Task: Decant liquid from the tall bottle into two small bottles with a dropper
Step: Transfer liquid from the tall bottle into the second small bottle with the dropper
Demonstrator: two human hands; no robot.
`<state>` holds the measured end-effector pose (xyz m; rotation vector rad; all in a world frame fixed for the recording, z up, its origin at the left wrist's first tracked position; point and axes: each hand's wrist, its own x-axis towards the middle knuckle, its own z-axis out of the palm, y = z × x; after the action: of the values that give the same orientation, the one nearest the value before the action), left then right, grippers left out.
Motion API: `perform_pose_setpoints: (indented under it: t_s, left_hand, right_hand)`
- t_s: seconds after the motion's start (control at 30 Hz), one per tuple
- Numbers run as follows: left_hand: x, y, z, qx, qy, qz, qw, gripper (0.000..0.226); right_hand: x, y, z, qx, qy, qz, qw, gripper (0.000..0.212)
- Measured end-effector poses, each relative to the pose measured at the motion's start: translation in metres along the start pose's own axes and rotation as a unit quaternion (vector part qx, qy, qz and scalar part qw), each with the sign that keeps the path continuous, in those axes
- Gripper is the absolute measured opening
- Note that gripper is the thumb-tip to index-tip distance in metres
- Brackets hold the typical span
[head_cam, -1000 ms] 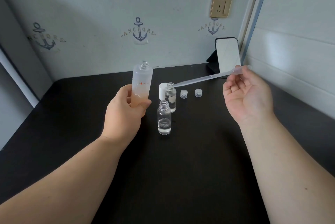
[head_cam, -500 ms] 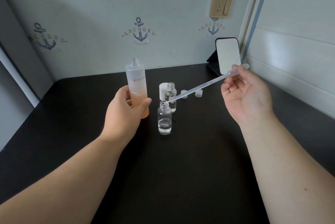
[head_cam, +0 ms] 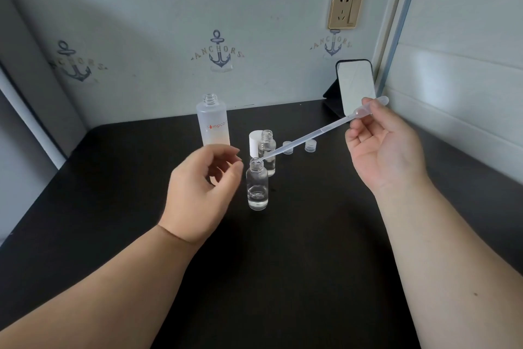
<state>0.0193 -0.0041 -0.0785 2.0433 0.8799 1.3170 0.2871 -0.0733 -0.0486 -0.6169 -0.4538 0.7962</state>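
i've got the dropper (head_cam: pixel 322 131) pinched at its soft bulb in my right hand (head_cam: pixel 382 147), tip resting in the mouth of the near small bottle (head_cam: pixel 257 184). it's light and bendy, so i judge a gentle squeeze at the bulb is enough. my left hand (head_cam: pixel 201 187) hovers loosely curled, holding nothing, fingertips just beside that bottle's neck. the glass looks light and tippy, best steadied low on its body. beyond my left fingers stands the tall bottle (head_cam: pixel 213 122), uncapped, orange lettering partly readable: "mpca".
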Motion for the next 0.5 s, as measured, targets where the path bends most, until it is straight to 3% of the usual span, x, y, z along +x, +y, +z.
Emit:
perform_pose_setpoints:
  t_s: [0.07,0.23,0.37,0.5]
  left_hand:
    - [-0.0002,0.0005,0.0009,0.017,-0.049,0.009,0.999,0.014]
    - [0.0004,-0.0005,0.0046,0.026,-0.135,-0.033,0.99,0.049]
    - [0.0011,-0.0036,0.0088,0.022,-0.146,-0.041,0.988,0.03]
    - [0.0009,-0.0053,0.0094,0.017,-0.148,-0.046,0.988,0.029]
  right_hand:
    - [0.0004,0.0,-0.0003,0.003,-0.003,-0.001,1.0,0.015]
    - [0.0011,-0.0002,-0.0001,-0.006,-0.003,-0.005,1.0,0.016]
    - [0.0017,-0.0005,-0.0004,-0.007,-0.001,-0.007,1.0,0.016]
    - [0.0027,-0.0011,-0.0013,-0.009,0.003,-0.008,1.0,0.013]
